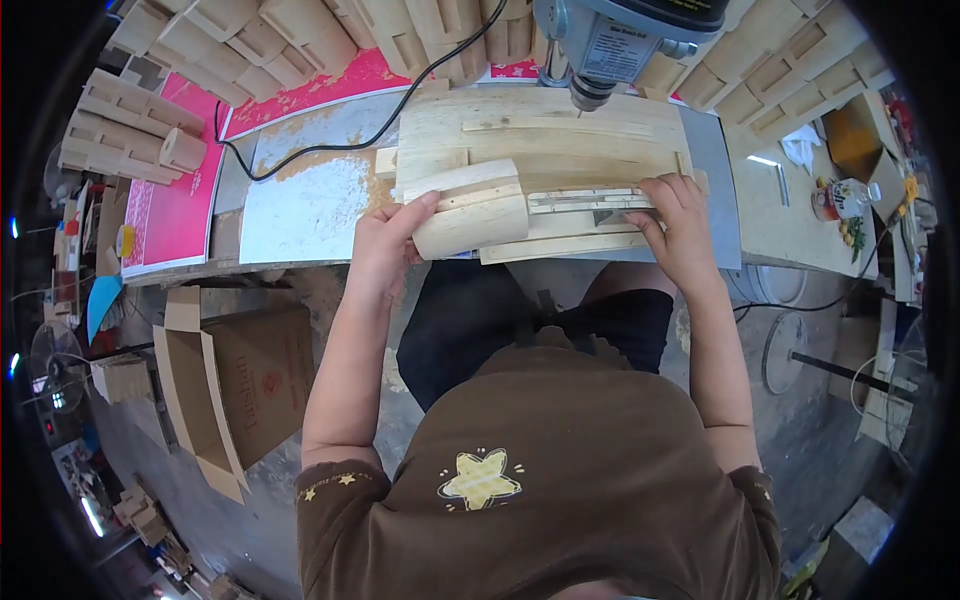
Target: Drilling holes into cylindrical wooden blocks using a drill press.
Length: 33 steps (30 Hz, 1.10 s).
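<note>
The person's two hands are well apart over the near part of the worktop (300,215), each one busy with something of its own. The left hand (388,240) is closed on a thick, rounded wooden piece (470,222), the thumb laid along the top of its left end and the fingers mostly out of my sight around the side. That piece lies aslant near the front edge, left of the middle, over a broad pale wooden board (435,125). Just to its right is a narrow, pale slotted strip (580,201), and the right hand (683,222) has its bent fingers and thumb clamped about the strip's right end. Thin wooden slats run along the board on its far side.

Beyond, a drill press (625,50) stands over the board, its dark chuck (592,93) pointing down, well clear of both hands. A black cable (385,125) loops across the worktop on the left, where pink sheeting (180,205) shows. Stacked wooden cylinders (125,130) crowd the far left, and more notched wooden pieces (780,70) are piled at the far right. A clear bottle (852,198) with a coloured label is off to the right. On the floor to the left sits an open cardboard box (262,375).
</note>
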Each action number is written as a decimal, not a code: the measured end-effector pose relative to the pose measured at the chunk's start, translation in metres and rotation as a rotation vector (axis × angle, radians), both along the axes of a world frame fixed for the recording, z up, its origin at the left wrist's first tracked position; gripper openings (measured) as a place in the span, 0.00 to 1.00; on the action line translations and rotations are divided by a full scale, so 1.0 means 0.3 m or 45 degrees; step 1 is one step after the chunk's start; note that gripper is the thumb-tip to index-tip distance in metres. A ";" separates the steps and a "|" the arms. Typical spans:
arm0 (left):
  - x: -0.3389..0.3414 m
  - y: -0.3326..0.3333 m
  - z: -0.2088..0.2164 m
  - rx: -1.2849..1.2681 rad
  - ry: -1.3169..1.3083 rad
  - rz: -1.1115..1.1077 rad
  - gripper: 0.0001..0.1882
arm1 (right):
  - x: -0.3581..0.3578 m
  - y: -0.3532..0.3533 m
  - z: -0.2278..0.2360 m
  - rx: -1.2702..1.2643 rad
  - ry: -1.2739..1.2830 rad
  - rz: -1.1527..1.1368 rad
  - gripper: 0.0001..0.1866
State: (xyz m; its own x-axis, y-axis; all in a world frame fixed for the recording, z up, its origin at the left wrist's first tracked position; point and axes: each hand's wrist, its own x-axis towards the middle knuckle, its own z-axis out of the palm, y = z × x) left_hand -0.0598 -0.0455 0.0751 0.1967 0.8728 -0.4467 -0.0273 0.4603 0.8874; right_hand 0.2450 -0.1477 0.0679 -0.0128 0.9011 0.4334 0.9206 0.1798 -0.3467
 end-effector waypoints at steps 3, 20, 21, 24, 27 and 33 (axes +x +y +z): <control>0.012 0.002 0.005 0.042 0.043 -0.008 0.16 | 0.012 0.009 0.009 0.001 -0.012 0.018 0.17; -0.380 0.092 -0.008 1.312 1.085 0.311 0.23 | 0.023 -0.023 -0.015 -0.026 -0.036 0.018 0.17; -0.414 0.101 -0.045 1.323 1.096 0.349 0.23 | 0.021 -0.025 -0.015 -0.065 -0.023 0.013 0.17; -0.487 0.113 -0.156 1.216 0.954 0.427 0.30 | 0.018 -0.017 -0.017 0.001 -0.056 0.059 0.17; -0.420 0.099 -0.151 1.100 0.716 0.699 0.37 | 0.015 -0.014 -0.017 -0.006 -0.061 0.020 0.17; -0.466 0.117 -0.240 0.739 0.806 0.621 0.39 | 0.032 -0.013 -0.040 -0.038 -0.029 -0.009 0.18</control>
State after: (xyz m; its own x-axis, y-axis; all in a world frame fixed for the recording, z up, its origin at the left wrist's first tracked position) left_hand -0.1995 -0.0103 0.0031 -0.3705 0.9116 0.1779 0.4597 0.0135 0.8880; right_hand 0.2547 -0.1515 0.0557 -0.0155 0.9137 0.4061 0.9295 0.1629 -0.3309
